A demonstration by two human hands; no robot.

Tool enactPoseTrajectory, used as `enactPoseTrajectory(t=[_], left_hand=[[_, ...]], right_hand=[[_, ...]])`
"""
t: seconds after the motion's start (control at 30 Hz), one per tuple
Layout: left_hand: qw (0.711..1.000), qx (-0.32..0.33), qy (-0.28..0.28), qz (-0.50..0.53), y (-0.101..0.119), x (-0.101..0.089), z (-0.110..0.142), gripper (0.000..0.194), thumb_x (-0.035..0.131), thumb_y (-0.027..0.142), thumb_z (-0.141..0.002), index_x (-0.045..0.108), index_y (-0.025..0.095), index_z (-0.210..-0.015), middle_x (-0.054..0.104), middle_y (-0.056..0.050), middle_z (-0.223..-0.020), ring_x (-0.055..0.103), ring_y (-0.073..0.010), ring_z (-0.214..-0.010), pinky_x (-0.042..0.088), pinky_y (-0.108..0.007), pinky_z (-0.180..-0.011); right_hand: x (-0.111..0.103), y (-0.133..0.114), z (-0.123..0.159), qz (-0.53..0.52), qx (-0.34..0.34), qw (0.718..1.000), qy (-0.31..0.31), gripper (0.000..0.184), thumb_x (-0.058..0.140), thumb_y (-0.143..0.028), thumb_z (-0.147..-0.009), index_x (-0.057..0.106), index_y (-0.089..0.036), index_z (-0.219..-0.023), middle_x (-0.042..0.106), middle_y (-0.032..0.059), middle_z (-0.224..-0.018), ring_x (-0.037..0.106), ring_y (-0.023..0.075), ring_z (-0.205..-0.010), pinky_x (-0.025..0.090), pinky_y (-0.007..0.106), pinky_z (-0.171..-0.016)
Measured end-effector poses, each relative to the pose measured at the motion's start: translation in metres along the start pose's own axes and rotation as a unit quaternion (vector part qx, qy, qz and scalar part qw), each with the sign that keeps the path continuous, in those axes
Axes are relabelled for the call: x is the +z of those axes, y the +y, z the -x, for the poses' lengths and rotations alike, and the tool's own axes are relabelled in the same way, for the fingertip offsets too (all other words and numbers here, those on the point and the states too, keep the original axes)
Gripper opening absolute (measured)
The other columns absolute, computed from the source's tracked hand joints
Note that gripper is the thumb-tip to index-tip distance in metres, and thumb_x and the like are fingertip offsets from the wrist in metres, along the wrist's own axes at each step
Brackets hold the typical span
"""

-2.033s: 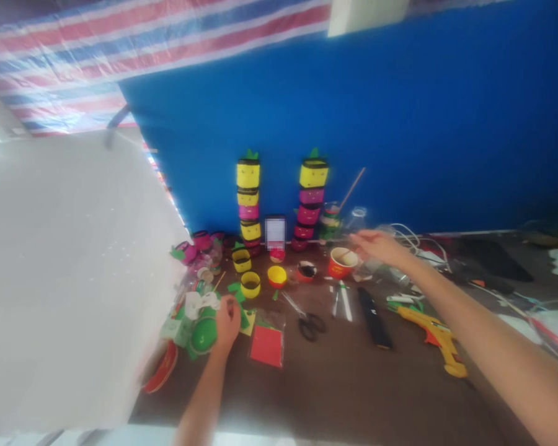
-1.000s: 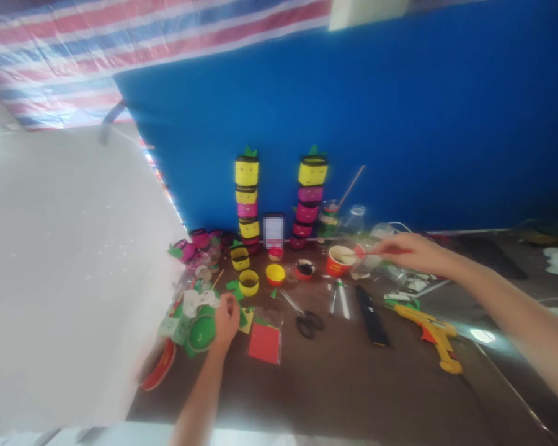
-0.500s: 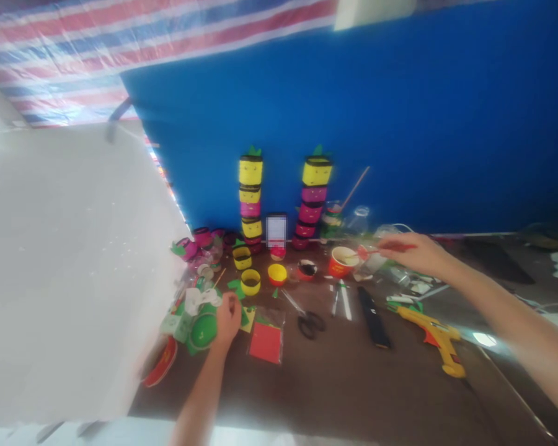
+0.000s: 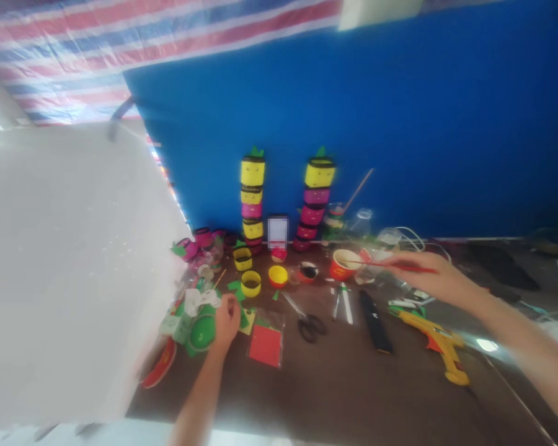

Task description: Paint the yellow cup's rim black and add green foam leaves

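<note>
My right hand [image 4: 425, 275] is closed around a thin red-handled paintbrush [image 4: 371, 264]. The brush lies nearly level, with its tip at the mouth of a red paper cup [image 4: 341, 271], whose inside looks pale. At the left, my left hand [image 4: 227, 319] has its fingers curled together beside a green round container [image 4: 203, 332]; anything within them is hidden. White cut pieces [image 4: 199, 300] lie right by its fingers. In front of me stand two yellow cups [image 4: 251, 284] with dark bands, a red cup with a yellow inside [image 4: 278, 276], and a cup of dark contents [image 4: 307, 271].
Two stacks of yellow and pink cups, the left stack [image 4: 252, 197] and the right stack [image 4: 313, 204], rise against the blue board [image 4: 400, 124]. Scissors [image 4: 310, 327], a red packet [image 4: 266, 345], a black case [image 4: 376, 322] and a yellow glue gun [image 4: 439, 344] lie on the brown table [image 4: 316, 396].
My right hand has shifted right and slightly down, and the paintbrush now lies more level over the cup. My left hand has stayed nearly in place.
</note>
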State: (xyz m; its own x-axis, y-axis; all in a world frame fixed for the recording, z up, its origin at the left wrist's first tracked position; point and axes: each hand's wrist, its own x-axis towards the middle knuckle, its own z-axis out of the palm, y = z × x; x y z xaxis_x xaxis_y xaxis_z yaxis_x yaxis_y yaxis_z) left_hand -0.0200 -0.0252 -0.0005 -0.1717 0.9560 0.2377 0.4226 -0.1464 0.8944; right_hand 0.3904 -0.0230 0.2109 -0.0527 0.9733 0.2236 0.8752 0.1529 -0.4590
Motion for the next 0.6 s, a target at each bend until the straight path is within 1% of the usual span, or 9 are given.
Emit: enactPoseTrajectory(t=[0.1, 0.2, 0.33, 0.5, 0.6], left_hand=[[1.0, -0.002, -0.004, -0.003, -0.002, 0.001, 0.0, 0.013, 0.043, 0.027, -0.078, 0.047, 0.02, -0.088, 0.038, 0.009, -0.048, 0.037, -0.0087, -0.043, 0.025, -0.019, -0.046], [1.0, -0.003, -0.005, -0.01, -0.004, 0.002, 0.0, 0.013, 0.042, 0.028, -0.079, 0.047, 0.02, -0.087, 0.039, 0.009, -0.049, 0.037, -0.0085, -0.043, 0.025, -0.019, -0.046], [1.0, -0.002, 0.001, -0.019, -0.004, 0.002, 0.0, 0.015, 0.042, 0.031, -0.079, 0.047, 0.019, -0.087, 0.038, 0.009, -0.047, 0.036, -0.0085, -0.041, 0.024, -0.019, -0.044], [1.0, -0.006, 0.003, -0.022, -0.003, 0.002, 0.0, 0.016, 0.042, 0.031, -0.078, 0.048, 0.019, -0.087, 0.038, 0.009, -0.046, 0.036, -0.0087, -0.041, 0.025, -0.019, -0.045], [1.0, -0.005, -0.003, -0.021, -0.002, 0.002, 0.001, 0.015, 0.042, 0.03, -0.079, 0.047, 0.02, -0.087, 0.04, 0.009, -0.049, 0.039, -0.0091, -0.042, 0.025, -0.019, -0.046]], right_hand=[[-0.004, -0.001, 0.015, -0.043, 0.006, 0.998, -0.055, 0.024, 0.052, -0.037, -0.071, 0.067, -0.021, -0.08, 0.071, 0.0055, -0.082, 0.065, 0.0238, -0.075, 0.05, 0.031, -0.065], [-0.007, -0.004, 0.026, -0.019, 0.011, 0.997, -0.073, 0.028, 0.051, -0.04, -0.072, 0.067, -0.021, -0.084, 0.07, 0.0062, -0.084, 0.065, 0.0252, -0.077, 0.049, 0.033, -0.066], [-0.01, -0.011, 0.036, -0.009, 0.015, 0.997, -0.07, 0.029, 0.051, -0.04, -0.071, 0.067, -0.021, -0.086, 0.071, 0.0064, -0.089, 0.065, 0.0267, -0.083, 0.05, 0.035, -0.072], [-0.014, -0.012, 0.044, -0.019, -0.022, 0.997, -0.077, 0.029, 0.05, -0.041, -0.071, 0.067, -0.021, -0.085, 0.071, 0.0072, -0.087, 0.066, 0.0269, -0.081, 0.05, 0.034, -0.07], [-0.017, -0.013, 0.047, -0.013, -0.007, 0.998, -0.058, 0.028, 0.051, -0.04, -0.071, 0.068, -0.022, -0.083, 0.071, 0.0064, -0.087, 0.066, 0.0267, -0.081, 0.051, 0.034, -0.07]])
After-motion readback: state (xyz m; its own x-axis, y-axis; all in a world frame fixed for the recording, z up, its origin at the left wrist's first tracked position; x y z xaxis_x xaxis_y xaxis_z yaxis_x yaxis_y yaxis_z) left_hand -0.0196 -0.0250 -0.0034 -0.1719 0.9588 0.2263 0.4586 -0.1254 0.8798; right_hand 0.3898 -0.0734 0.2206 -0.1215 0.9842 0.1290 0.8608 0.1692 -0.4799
